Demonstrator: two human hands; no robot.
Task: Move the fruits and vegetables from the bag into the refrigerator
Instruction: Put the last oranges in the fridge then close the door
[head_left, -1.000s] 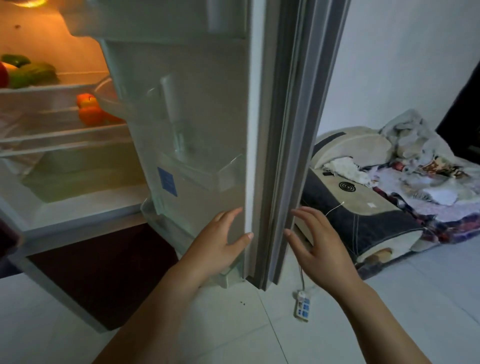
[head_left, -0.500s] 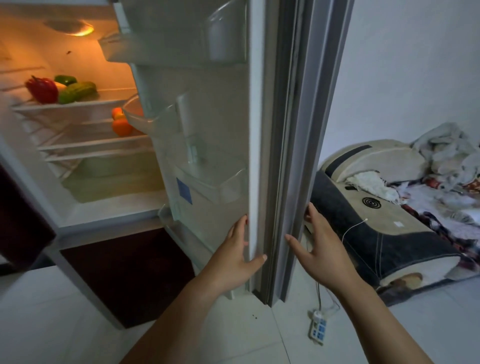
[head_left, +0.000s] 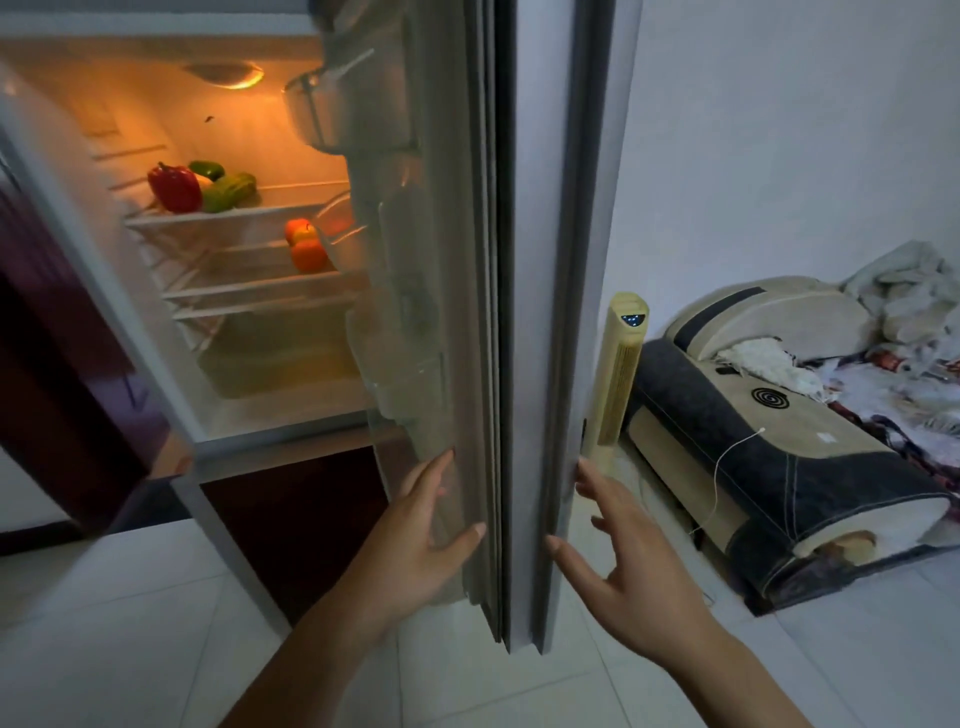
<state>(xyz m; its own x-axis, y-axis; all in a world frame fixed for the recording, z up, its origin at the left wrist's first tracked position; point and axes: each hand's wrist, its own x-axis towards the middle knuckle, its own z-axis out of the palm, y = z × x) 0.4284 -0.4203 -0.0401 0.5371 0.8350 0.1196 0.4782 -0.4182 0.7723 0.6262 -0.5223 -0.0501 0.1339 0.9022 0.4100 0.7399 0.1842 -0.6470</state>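
Note:
The refrigerator (head_left: 291, 447) stands lit, its door (head_left: 530, 312) edge-on to me in the middle. On an upper shelf lie a red pepper (head_left: 174, 187) and green vegetables (head_left: 228, 189). Orange fruits (head_left: 304, 244) sit on the shelf below. My left hand (head_left: 421, 540) rests flat against the door's inner side near its lower edge, fingers spread. My right hand (head_left: 623, 566) is at the door's outer side, fingers apart, holding nothing. No bag is in view.
A cream tower fan (head_left: 621, 364) stands just right of the door. Beyond it a rolled mattress (head_left: 769, 431) and heaped bedding (head_left: 909, 332) lie on the floor. A dark red lower door (head_left: 291, 519) is below the fridge compartment. Pale floor tiles (head_left: 130, 623) spread in front.
The view has lifted and shifted, showing more of the fridge interior and the tower fan. The door looks turned more edge-on; both hands stay at its lower edge.

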